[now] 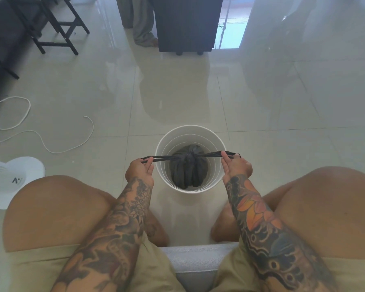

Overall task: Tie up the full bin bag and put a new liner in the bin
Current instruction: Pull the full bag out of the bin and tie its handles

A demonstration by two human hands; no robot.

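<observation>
A round white bin stands on the tiled floor between my knees. Inside it sits a dark grey bin bag, gathered to a bunch at its top. Two black bag handles stretch sideways from that bunch over the bin's rim. My left hand pinches the left handle just outside the rim. On the other side, my right hand pinches the right handle. Both handles are pulled taut and level.
A white fan base and a loose white cable lie at the left. Black stool legs stand at the far left, a dark cabinet straight behind the bin, and a person's legs beside it. I sit on a grey seat.
</observation>
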